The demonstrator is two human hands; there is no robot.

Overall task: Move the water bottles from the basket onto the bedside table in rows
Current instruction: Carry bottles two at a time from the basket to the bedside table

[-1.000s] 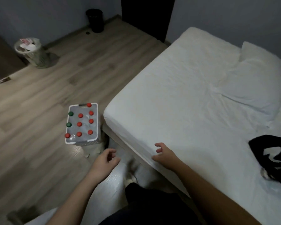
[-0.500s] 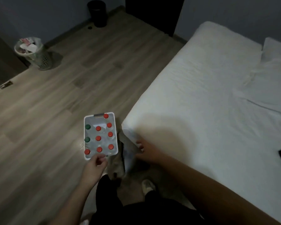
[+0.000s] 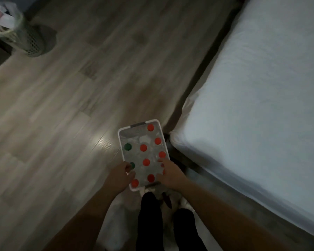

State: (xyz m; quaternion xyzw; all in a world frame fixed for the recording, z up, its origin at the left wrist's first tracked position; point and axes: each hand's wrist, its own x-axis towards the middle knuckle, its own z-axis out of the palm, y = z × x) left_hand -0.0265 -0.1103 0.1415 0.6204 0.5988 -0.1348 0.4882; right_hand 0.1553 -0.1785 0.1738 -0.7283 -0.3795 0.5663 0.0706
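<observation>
Reaching into the basket [image 3: 121, 142]: both hands' fingers [image 3: 163, 163] spread loosely over bottle caps [image 3: 146, 162] (nothing gripped).

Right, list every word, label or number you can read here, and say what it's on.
None can be read.
Bottle caps in the basket: plain red or green, no print visible.
Paper in the bin: too blurred to read.
</observation>
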